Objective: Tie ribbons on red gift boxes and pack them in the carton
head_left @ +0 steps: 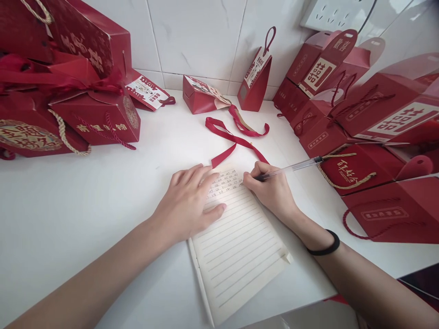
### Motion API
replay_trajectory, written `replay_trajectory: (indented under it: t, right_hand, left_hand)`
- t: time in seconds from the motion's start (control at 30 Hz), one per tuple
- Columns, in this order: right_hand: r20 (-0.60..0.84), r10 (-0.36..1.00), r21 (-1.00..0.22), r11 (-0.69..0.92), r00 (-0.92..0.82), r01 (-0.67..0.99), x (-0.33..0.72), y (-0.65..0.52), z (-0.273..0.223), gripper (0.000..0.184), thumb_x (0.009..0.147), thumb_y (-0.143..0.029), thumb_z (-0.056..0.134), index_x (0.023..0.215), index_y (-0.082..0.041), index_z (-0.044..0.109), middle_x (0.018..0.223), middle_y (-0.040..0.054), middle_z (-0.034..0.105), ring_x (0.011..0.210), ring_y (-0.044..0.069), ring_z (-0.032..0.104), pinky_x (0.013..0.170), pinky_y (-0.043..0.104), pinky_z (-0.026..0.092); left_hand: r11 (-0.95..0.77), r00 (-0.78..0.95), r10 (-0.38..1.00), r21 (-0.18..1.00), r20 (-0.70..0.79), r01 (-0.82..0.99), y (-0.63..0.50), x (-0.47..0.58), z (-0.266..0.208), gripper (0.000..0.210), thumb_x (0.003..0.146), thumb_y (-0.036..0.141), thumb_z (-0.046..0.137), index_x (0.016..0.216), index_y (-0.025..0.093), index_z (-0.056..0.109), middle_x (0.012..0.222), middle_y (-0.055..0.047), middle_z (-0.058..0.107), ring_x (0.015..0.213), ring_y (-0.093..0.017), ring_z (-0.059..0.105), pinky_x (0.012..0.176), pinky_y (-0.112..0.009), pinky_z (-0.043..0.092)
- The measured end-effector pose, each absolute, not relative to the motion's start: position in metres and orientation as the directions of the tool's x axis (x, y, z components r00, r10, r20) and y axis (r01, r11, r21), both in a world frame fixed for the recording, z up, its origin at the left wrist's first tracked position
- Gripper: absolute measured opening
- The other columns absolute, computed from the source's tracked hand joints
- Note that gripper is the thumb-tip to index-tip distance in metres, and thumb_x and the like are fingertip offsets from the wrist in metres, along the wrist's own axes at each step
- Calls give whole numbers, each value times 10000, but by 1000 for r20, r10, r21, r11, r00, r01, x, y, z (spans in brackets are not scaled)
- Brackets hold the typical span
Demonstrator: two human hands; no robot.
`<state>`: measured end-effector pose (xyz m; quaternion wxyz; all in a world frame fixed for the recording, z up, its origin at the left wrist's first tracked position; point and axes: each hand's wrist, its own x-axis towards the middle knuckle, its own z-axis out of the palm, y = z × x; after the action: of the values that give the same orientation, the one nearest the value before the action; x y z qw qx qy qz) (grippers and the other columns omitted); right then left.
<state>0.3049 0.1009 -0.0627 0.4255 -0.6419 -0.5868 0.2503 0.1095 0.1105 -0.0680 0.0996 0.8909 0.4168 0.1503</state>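
Right grip (274,189): fingers pinched round a clear-barrelled pen (291,168), its back end slanting up to the right; the writing tip is hidden by my fingers, which sit at the end of the handwritten rows. Left grip (187,198): spread wide and flat, palm down, thumb out, laid across the upper left of the notebook (240,256). The notebook lies open on the white bench (85,214) between my forearms, small figures in rows at the top, ruled lines below. Black band (327,246) on my right wrist. Just beyond the page, a loose red ribbon (224,156); farther back, an upright red box (257,87) near the tiled wall (195,36). Stacked red cartons (394,212) with cord handles stand at right; more gift boxes (103,114) at left.
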Motion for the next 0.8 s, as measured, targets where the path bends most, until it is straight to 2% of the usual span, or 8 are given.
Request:
replay_trajectory:
  t: [0.4, 0.5, 0.63, 0.73, 0.8]
  right_hand:
    - [198, 961, -826, 57, 194, 561, 304, 99, -61, 271, 661, -158, 504, 514, -191, 279, 485, -47, 283, 480, 89, 239, 434, 229, 209]
    - [221, 947, -842, 64, 234, 535, 306, 100, -60, 274, 686, -169, 523, 517, -191, 308, 489, -44, 321, 478, 92, 291, 444, 225, 251]
    - [247, 919, -910, 111, 308, 399, 313, 98, -63, 298, 814, -331, 574, 607, -196, 408, 526, -32, 455, 442, 88, 368, 431, 220, 298]
    - [275, 939, -933, 207, 209, 296, 307, 95, -58, 327, 882, -501, 504, 749, -203, 506, 508, -28, 487, 386, 91, 371, 374, 209, 278]
    - [223, 971, -961, 206, 79, 186, 292, 93, -43, 366, 899, -548, 462, 783, -208, 530, 445, -37, 464, 320, 90, 334, 320, 202, 234]
  left_hand:
    - [-621, 600, 781, 326, 175, 713, 109, 110, -67, 494, 817, 416, 498, 1256, 191, 464, 1355, -102, 456, 1283, -290, 363, 1032, -455, 272]
    - [-618, 598, 782, 339, 174, 710, 110, 110, -67, 493, 816, 413, 507, 1252, 187, 467, 1356, -104, 456, 1285, -289, 359, 1033, -458, 273]
    - [-616, 601, 781, 362, 167, 700, 111, 110, -67, 505, 813, 407, 517, 1252, 160, 473, 1359, -120, 455, 1291, -282, 352, 1035, -463, 280]
    - [-610, 588, 787, 378, 186, 697, 109, 111, -68, 510, 799, 404, 538, 1239, 150, 495, 1346, -137, 465, 1276, -294, 368, 1031, -480, 295]
    - [-608, 583, 789, 385, 195, 694, 107, 112, -69, 515, 789, 416, 546, 1228, 151, 510, 1331, -145, 478, 1258, -301, 389, 1025, -488, 314]
